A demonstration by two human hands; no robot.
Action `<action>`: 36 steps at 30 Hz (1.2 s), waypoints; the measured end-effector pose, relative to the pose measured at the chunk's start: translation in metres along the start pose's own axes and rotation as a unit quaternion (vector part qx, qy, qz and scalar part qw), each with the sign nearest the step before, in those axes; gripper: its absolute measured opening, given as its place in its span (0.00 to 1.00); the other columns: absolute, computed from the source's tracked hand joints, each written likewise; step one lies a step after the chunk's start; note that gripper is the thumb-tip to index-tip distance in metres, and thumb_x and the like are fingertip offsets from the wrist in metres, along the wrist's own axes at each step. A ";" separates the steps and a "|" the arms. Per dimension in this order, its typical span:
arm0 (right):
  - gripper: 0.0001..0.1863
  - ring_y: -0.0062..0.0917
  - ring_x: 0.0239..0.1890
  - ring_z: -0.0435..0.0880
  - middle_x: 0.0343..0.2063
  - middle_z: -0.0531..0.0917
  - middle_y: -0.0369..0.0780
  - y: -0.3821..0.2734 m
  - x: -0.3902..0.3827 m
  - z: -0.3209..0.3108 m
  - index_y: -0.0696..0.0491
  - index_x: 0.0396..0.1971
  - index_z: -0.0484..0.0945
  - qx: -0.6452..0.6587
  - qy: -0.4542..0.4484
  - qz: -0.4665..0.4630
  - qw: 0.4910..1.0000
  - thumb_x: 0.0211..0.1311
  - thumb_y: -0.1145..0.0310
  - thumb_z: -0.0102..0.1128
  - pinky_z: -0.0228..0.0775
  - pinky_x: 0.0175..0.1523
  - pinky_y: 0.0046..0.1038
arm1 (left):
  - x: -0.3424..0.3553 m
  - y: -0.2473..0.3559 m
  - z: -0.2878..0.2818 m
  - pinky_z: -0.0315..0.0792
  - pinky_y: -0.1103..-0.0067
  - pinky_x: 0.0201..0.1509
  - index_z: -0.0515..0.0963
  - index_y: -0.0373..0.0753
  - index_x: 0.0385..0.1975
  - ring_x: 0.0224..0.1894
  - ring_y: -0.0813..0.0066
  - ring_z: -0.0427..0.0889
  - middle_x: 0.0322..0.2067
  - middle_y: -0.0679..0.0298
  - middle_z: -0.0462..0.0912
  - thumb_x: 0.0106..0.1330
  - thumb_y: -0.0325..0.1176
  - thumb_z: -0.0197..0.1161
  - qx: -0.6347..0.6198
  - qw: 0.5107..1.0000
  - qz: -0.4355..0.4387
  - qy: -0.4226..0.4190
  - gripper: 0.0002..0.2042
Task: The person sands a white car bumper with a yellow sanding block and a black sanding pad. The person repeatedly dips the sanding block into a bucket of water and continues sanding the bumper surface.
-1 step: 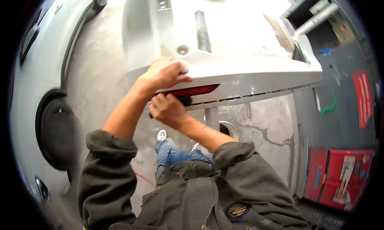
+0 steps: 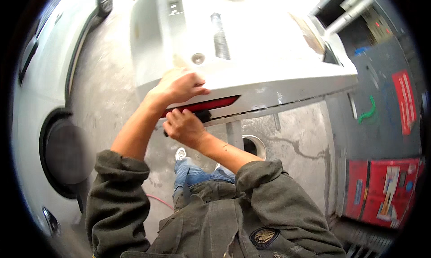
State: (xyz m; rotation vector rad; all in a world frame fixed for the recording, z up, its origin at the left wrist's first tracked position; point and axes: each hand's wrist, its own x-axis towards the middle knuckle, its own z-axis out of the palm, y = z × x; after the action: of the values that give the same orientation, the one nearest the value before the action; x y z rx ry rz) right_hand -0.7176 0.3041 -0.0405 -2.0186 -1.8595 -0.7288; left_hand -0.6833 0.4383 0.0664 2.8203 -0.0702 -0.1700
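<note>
A white car bumper (image 2: 265,87) lies across in front of me, with a long red reflector (image 2: 220,102) set in its near face. On its upper surface, just above the reflector, rests my left hand (image 2: 179,85); its fingers are curled in, and anything inside them is hidden. Below the reflector, my right hand (image 2: 185,127) is closed round a black object (image 2: 204,116) that shows on both sides of the fist. Its kind cannot be made out. That object sits against the bumper's lower edge, close to the reflector's underside.
A pale car (image 2: 54,74) stands along the left. Under the bumper are a support post (image 2: 234,134) and a round bin (image 2: 260,146). To the right stand a grey bench (image 2: 381,101) and red drawers (image 2: 381,190). A thin red hose (image 2: 159,199) lies on the floor.
The whole view has shifted slightly, so bumper and hands appear a little further left. Both hands keep about the same place on the bumper.
</note>
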 end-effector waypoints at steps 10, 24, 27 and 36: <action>0.15 0.36 0.34 0.88 0.32 0.87 0.39 0.079 -0.121 -0.120 0.50 0.33 0.86 0.021 0.003 0.536 0.844 0.56 0.55 0.77 0.80 0.37 0.35 | 0.005 -0.011 0.000 0.80 0.66 0.43 0.89 0.41 0.47 0.35 0.54 0.89 0.33 0.53 0.89 0.62 0.59 0.70 -0.002 0.997 0.074 0.008 0.26; 0.18 0.34 0.30 0.86 0.30 0.89 0.42 0.059 -0.064 -0.086 0.55 0.34 0.88 0.100 0.199 0.676 0.703 0.53 0.56 0.81 0.76 0.38 0.33 | -0.010 -0.017 0.026 0.83 0.67 0.49 0.81 0.35 0.58 0.46 0.56 0.90 0.52 0.51 0.87 0.59 0.56 0.73 -0.011 0.981 0.149 0.120 0.34; 0.19 0.32 0.29 0.86 0.28 0.88 0.42 0.054 -0.060 -0.079 0.56 0.33 0.88 0.088 0.215 0.704 0.671 0.52 0.56 0.82 0.76 0.38 0.33 | -0.010 -0.020 0.029 0.83 0.68 0.50 0.82 0.34 0.57 0.48 0.56 0.90 0.53 0.50 0.86 0.59 0.56 0.73 -0.017 0.982 0.149 0.116 0.34; 0.21 0.28 0.24 0.79 0.21 0.85 0.42 0.080 -0.061 -0.085 0.59 0.29 0.84 0.076 0.190 0.688 0.696 0.56 0.55 0.80 0.73 0.34 0.33 | -0.007 -0.020 0.025 0.83 0.68 0.51 0.82 0.34 0.56 0.48 0.57 0.89 0.53 0.51 0.86 0.59 0.57 0.73 -0.040 0.983 0.148 0.105 0.34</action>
State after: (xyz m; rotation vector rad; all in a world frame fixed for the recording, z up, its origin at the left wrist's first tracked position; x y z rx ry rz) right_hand -0.6542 0.1977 0.0057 -2.1586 0.1036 -0.3889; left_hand -0.6929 0.4497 0.0376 2.6886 -0.4207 0.1871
